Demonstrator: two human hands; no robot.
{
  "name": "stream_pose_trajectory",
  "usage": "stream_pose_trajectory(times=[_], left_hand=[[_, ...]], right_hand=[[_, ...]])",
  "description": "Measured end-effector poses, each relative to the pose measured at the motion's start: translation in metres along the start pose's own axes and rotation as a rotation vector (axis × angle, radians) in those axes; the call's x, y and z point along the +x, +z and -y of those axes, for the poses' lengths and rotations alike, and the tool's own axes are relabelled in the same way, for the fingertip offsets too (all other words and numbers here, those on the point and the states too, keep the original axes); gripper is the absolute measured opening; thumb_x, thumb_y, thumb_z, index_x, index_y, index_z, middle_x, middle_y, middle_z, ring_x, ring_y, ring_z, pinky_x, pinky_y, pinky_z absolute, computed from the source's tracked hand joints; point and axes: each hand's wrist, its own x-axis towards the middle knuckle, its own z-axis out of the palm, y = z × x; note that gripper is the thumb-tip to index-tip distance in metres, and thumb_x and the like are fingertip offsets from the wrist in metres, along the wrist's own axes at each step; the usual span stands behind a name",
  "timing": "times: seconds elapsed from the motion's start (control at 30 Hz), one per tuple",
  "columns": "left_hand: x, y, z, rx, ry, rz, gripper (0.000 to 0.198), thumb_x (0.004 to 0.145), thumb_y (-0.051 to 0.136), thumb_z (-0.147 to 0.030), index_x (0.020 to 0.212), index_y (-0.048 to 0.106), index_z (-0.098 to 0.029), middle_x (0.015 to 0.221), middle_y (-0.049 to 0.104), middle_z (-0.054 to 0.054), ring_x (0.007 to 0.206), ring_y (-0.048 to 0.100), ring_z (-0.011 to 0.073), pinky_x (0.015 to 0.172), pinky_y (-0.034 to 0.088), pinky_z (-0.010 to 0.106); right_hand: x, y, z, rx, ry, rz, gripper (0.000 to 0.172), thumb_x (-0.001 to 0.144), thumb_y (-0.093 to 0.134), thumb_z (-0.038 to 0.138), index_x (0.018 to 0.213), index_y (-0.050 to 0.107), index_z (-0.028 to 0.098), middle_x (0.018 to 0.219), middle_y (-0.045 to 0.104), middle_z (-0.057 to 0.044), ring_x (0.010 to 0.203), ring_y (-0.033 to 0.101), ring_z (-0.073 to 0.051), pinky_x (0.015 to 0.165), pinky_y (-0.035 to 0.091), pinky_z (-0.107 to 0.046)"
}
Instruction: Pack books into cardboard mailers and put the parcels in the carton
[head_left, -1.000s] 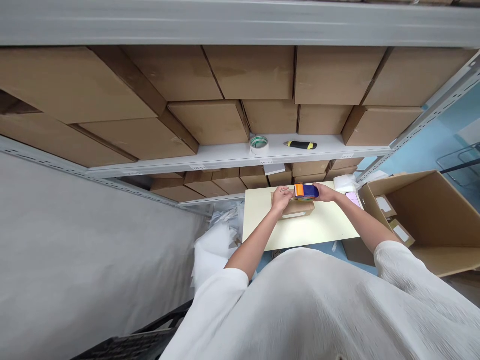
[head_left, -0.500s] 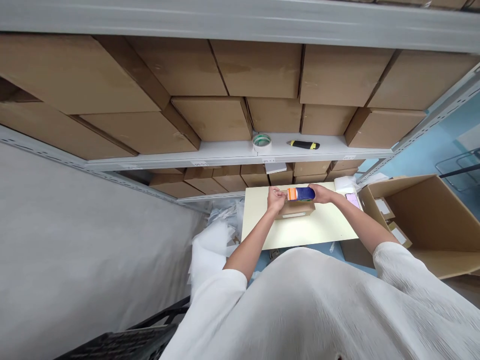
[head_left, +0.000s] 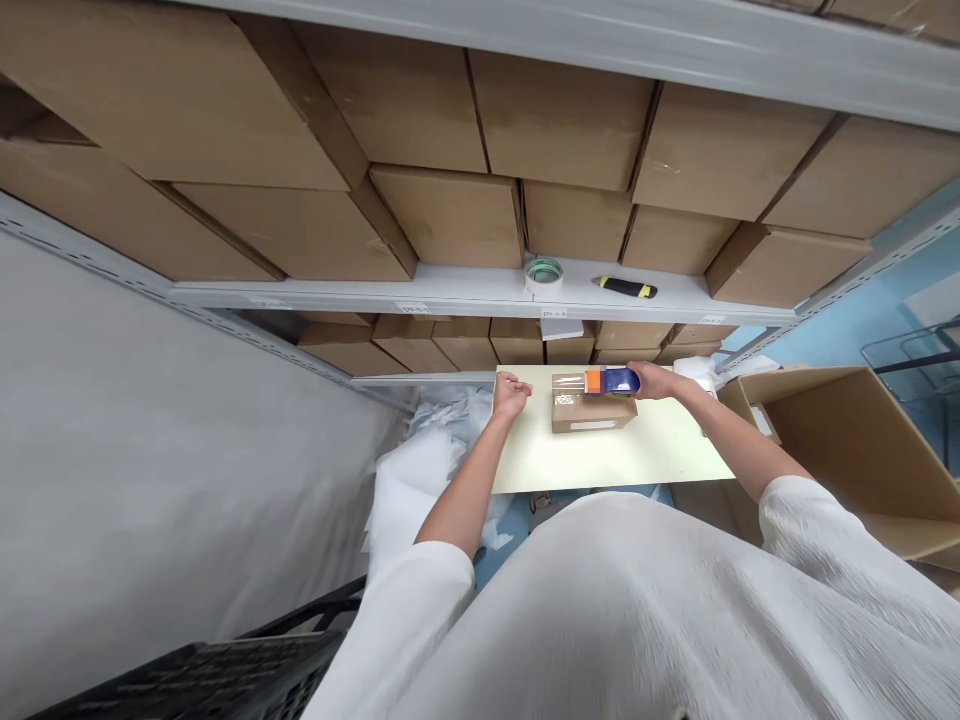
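Note:
My right hand (head_left: 652, 381) grips a blue and orange tape dispenser (head_left: 616, 382) over the top of a small cardboard box (head_left: 592, 410). A strip of clear shiny tape (head_left: 568, 383) runs from the dispenser's orange end across the left part of the box top. On the box's near side is a white label (head_left: 592, 425). My left hand (head_left: 511, 394) is off to the left of the box, apart from it, with its fingers curled in and nothing visible in them. Both hands are above the pale yellow tabletop (head_left: 540, 465).
A tape roll (head_left: 544, 276) and a yellow-black utility knife (head_left: 627, 287) lie on the shelf (head_left: 465, 285) beyond, before stacked cartons (head_left: 450, 215). At right stands a large open carton (head_left: 862, 440). White packing foam (head_left: 409, 480) is heaped at left, above a black crate (head_left: 225, 675).
My left hand has come away from the box and moved left. The dispenser remains in my right hand, and tape now shows on the box's left end. The view has shifted slightly.

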Motion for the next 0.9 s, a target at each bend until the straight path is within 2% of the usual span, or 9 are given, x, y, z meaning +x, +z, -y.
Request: stream_pose_trajectory(times=[0.1,0.2,0.43,0.57,0.73,0.9], left_hand=[[-0.001,-0.010,0.011,-0.017,-0.091,0.058,0.051,0.063,0.081,-0.014,0.095,0.043,-0.028,0.073,0.062,-0.008,0.067,0.065,0.0139,0.068,0.048,0.025],[-0.007,-0.007,0.023,-0.039,-0.130,0.058,0.048,0.066,0.079,-0.016,0.094,0.042,-0.028,0.072,0.064,-0.007,0.068,0.065,0.0145,0.071,0.049,0.027],[-0.011,0.006,0.041,-0.034,-0.179,0.022,0.043,0.072,0.081,-0.019,0.095,0.047,-0.027,0.074,0.064,-0.006,0.074,0.066,0.0145,0.080,0.050,0.029],[-0.014,0.019,0.049,0.012,-0.230,0.042,0.043,0.072,0.086,-0.023,0.094,0.049,-0.026,0.077,0.062,-0.005,0.079,0.068,0.0159,0.086,0.052,0.032],[-0.021,0.042,0.057,0.055,-0.293,0.103,0.044,0.075,0.091,-0.030,0.095,0.052,-0.026,0.078,0.065,-0.003,0.077,0.069,0.0175,0.082,0.055,0.033],[-0.022,0.046,0.060,0.092,-0.299,0.094,0.047,0.075,0.091,-0.028,0.102,0.053,-0.024,0.096,0.071,0.002,0.086,0.071,0.0171,0.087,0.055,0.032]], right_hand=[[0.003,0.000,0.004,-0.042,0.003,0.011,0.035,0.077,0.084,0.021,0.102,0.059,0.023,0.108,0.076,-0.008,0.092,0.071,-0.025,0.072,0.047,-0.028],[0.006,0.000,0.010,-0.076,0.017,0.019,0.035,0.079,0.085,0.023,0.103,0.060,0.023,0.109,0.077,-0.009,0.094,0.071,-0.025,0.072,0.048,-0.028],[0.008,-0.003,0.020,-0.100,0.045,0.026,0.037,0.079,0.088,0.028,0.103,0.061,0.024,0.109,0.077,-0.010,0.095,0.072,-0.027,0.076,0.050,-0.031],[0.008,0.000,0.024,-0.092,0.055,0.009,0.037,0.077,0.089,0.027,0.102,0.062,0.023,0.107,0.078,-0.010,0.092,0.072,-0.027,0.075,0.050,-0.031],[0.006,0.005,0.025,-0.112,0.045,0.000,0.033,0.077,0.086,0.025,0.098,0.061,0.023,0.105,0.077,-0.009,0.091,0.071,-0.026,0.075,0.049,-0.031],[0.004,0.007,0.026,-0.108,0.065,-0.009,0.033,0.076,0.085,0.022,0.100,0.062,0.023,0.105,0.077,-0.009,0.093,0.071,-0.027,0.076,0.049,-0.030]])
